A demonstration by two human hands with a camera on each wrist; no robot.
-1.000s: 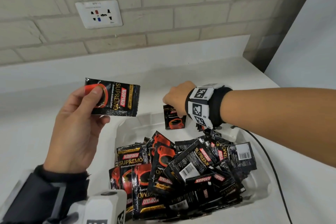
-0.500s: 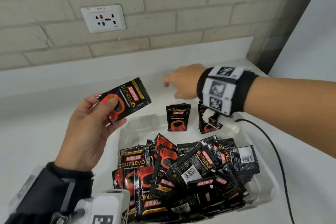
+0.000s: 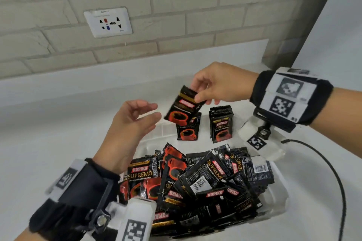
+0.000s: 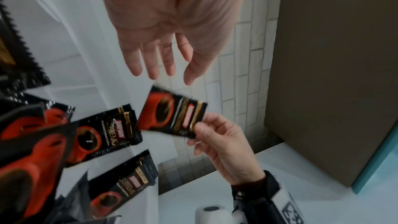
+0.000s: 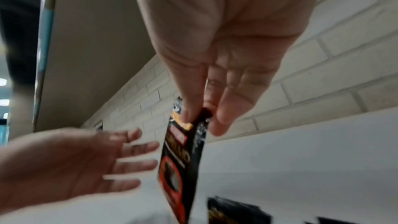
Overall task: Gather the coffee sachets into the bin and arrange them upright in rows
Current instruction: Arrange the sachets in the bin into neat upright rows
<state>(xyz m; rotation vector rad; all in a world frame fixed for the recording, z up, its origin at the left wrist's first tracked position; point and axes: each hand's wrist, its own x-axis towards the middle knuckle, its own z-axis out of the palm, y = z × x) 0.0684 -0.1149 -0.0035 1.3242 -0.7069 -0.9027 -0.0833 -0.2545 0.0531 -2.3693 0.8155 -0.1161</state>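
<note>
While right hand (image 3: 219, 84) pinches one coffee sachet (image 3: 182, 108) by its top edge between thumb and fingers, sachet hangs tilted above far end of the clear bin (image 3: 278, 203). Left hand (image 3: 129, 123) sits just beside it, palm up, fingers loosely spread, holding nothing. Below the held sachet, one upright sachet (image 3: 187, 130) stands at bin's far wall; a short upright row (image 3: 221, 125) stands to its right, a gap between them. Loose pile of sachets (image 3: 195, 186) fills near half of bin, jumbled, many face down. White counter (image 3: 49, 143) underneath, black cable (image 3: 329, 164) at right.
</note>
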